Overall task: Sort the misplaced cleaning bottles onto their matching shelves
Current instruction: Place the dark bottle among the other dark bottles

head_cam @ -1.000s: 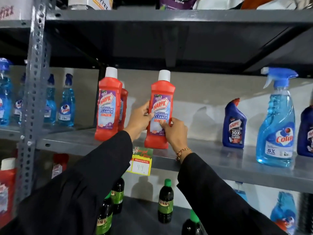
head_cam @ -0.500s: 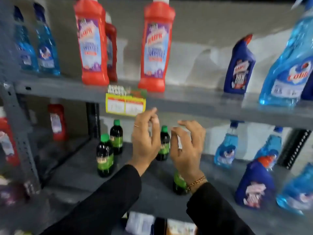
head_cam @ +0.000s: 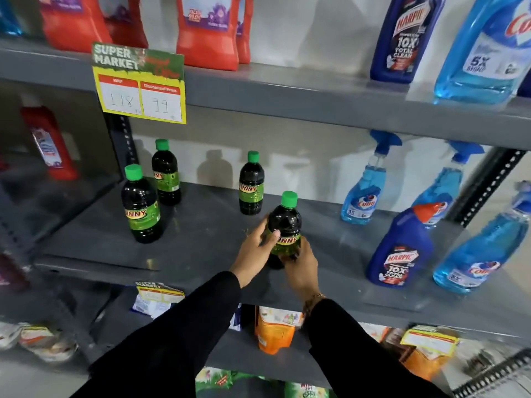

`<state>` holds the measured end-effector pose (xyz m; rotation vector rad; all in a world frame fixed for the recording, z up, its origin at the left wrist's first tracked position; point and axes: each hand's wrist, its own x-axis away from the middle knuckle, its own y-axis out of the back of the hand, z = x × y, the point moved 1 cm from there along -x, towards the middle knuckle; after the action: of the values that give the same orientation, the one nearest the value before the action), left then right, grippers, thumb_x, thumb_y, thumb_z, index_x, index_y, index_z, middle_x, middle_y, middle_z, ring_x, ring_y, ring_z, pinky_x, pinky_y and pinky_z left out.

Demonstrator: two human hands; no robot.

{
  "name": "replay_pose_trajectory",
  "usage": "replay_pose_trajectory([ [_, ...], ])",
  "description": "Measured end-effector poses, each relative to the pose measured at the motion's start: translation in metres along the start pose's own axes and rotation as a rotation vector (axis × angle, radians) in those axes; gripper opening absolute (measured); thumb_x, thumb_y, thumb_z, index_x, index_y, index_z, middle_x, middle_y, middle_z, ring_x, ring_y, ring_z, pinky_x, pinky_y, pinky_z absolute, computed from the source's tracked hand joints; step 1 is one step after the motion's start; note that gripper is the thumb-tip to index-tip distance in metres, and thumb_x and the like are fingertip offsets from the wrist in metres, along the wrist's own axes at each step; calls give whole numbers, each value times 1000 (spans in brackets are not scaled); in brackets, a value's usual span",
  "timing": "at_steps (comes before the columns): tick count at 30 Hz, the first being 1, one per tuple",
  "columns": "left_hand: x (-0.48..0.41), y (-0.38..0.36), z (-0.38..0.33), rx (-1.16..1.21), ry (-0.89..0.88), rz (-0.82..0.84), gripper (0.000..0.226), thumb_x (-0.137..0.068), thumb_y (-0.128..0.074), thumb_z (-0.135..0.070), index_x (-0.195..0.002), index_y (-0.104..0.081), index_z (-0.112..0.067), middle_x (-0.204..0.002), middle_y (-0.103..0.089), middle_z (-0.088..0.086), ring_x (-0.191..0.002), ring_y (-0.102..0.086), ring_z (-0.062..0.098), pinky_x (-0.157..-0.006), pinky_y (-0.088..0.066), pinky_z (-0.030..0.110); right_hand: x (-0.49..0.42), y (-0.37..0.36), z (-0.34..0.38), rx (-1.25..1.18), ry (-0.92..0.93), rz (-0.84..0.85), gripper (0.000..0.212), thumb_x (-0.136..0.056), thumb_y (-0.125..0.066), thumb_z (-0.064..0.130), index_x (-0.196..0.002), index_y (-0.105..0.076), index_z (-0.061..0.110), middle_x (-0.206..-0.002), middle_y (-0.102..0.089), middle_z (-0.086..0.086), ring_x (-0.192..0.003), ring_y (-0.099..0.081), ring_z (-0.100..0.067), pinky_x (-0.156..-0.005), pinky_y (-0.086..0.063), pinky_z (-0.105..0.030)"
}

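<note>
Around dark bottle point(head_cam: 284, 225), both hands

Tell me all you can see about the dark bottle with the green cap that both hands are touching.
The dark bottle is small, of glossy plastic by its look, with dark liquid inside, a bright green screw cap and a green label with yellow letters. It stands upright near the front edge of the middle grey shelf, apart from three like bottles. The left hand wraps its left side, the right hand its lower front. The cap is on.
</note>
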<state>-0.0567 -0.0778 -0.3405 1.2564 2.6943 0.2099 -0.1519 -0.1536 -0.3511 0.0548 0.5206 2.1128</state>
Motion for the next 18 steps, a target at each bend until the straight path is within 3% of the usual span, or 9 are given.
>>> replay_pose_trajectory([
  [3, 1, 8, 7, 26, -14, -87, 56, -82, -49, -58, -134, -31, -48, -142, -48, -4, -128, -45, 12, -110, -35, 45, -1, -10, 6, -8, 52, -17, 40, -78, -64, -2, -115, -56, 9, -103, -67, -5, -95, -61, -16, -73, -37, -8],
  [5, 2, 23, 9, 48, -22, -110, 56, -80, -50, -62, -131, -31, -52, -141, -49, -4, -128, -46, 11, -110, -36, 44, -4, -22, 10, -6, 64, 8, 38, -76, -67, 0, -112, -58, 9, -102, -71, -6, -95, -65, -17, -78, -43, -14],
  [10, 1, 64, 13, 87, -12, -152, 56, -88, -51, -43, -139, -31, -35, -138, -51, -1, -126, -48, 12, -110, -36, 42, -10, -60, 21, -31, 60, 71, 43, -75, -72, 4, -115, -57, 6, -107, -71, -10, -100, -66, -20, -85, -48, -21],
  [13, 0, 74, 19, 66, -2, -142, 63, -82, -51, -57, -138, -30, -39, -144, -45, -3, -130, -43, 14, -112, -32, 44, -11, -72, 23, -53, 46, 62, 40, -75, -71, 4, -112, -57, 5, -106, -71, -13, -99, -66, -23, -89, -52, -31],
  [16, -3, 75, 23, -10, 6, -143, 64, -79, -45, -66, -137, -27, -45, -146, -42, -4, -132, -40, 12, -113, -31, 44, -10, -71, 25, -61, 52, 60, 39, -77, -70, 2, -113, -56, 4, -108, -69, -14, -101, -65, -25, -85, -48, -24],
  [18, 0, 70, 23, -50, -5, -153, 57, -87, -40, -58, -139, -22, -45, -148, -39, -4, -133, -37, 11, -113, -29, 39, -9, -68, 26, -65, 51, 99, 43, -77, -69, 2, -118, -53, 6, -111, -68, -11, -107, -63, -24, -84, -45, -20],
])
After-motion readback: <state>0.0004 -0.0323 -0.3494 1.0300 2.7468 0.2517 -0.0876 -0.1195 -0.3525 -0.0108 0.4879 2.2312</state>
